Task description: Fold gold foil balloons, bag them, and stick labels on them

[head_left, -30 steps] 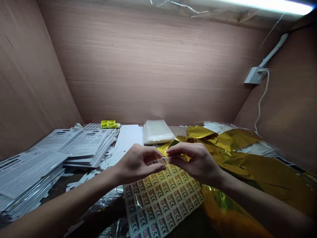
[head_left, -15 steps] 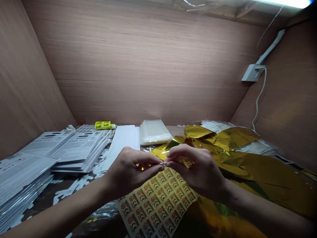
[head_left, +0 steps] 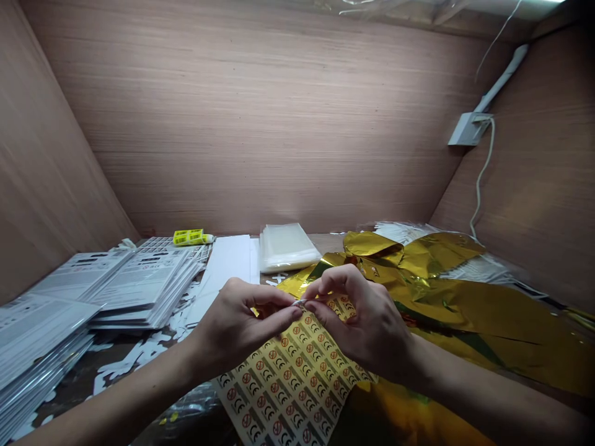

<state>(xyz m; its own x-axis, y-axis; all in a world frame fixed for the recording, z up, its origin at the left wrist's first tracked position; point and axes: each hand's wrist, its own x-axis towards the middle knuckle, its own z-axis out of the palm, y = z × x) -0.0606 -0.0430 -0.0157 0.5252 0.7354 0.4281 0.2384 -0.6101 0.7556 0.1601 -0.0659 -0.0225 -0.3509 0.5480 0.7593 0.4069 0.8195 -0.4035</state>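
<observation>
My left hand (head_left: pixel 242 322) and my right hand (head_left: pixel 357 322) meet fingertip to fingertip above a sticker sheet (head_left: pixel 288 384) printed with small red and black warning marks. Both hands pinch the same tiny pale sticker (head_left: pixel 300 303) between thumb and forefinger. The sheet lies flat under my hands, its far end hidden by them. Crumpled gold foil (head_left: pixel 446 291) lies under and to the right of my right hand.
Stacks of printed white cards (head_left: pixel 125 285) fill the left side. A white strip (head_left: pixel 227 266), a pile of clear bags (head_left: pixel 286 248) and a yellow item (head_left: pixel 188 236) lie at the back. Wooden walls enclose the bench; a white box with a cable (head_left: pixel 467 129) hangs right.
Both hands stay pinched together on the sticker and have shifted slightly left and nearer. The view has tilted so the light strip at the top has left the picture.
</observation>
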